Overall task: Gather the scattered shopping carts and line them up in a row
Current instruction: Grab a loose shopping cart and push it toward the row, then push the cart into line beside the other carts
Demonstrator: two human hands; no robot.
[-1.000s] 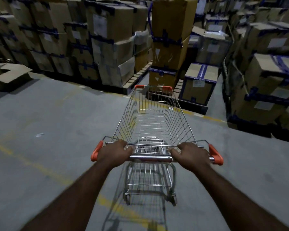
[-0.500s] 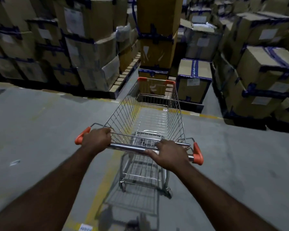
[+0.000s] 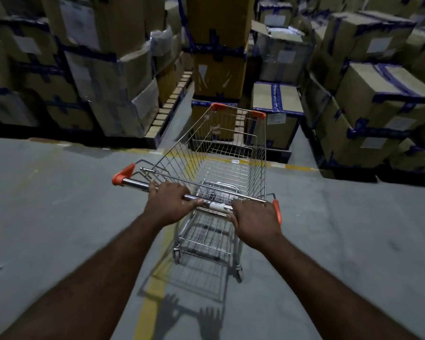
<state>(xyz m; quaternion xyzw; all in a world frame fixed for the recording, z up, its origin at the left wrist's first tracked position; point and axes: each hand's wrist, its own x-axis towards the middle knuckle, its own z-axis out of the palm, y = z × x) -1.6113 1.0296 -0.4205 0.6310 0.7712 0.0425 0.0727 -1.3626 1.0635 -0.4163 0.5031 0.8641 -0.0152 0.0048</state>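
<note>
Hands of the person hold the handle bar (image 3: pixel 135 184) of one shopping cart (image 3: pixel 231 153). The left hand (image 3: pixel 168 204) grips the bar to the left of its middle, with the fingers curled over the metal. The right hand (image 3: pixel 254 223) grips the bar near its right end, just beside the orange end cap (image 3: pixel 277 212). The cart is of silver wire with orange corners. It stands on the grey floor (image 3: pixel 59 204), over a yellow painted line (image 3: pixel 152 290). Its front end points toward stacks of cardboard boxes (image 3: pixel 378 99) closed with blue tape and is near the lowest of them. Some stacks rest on a wooden pallet (image 3: pixel 167 111). The shadow (image 3: pixel 194 315) of the cart and of both hands lies on the floor in front of the person.
</note>
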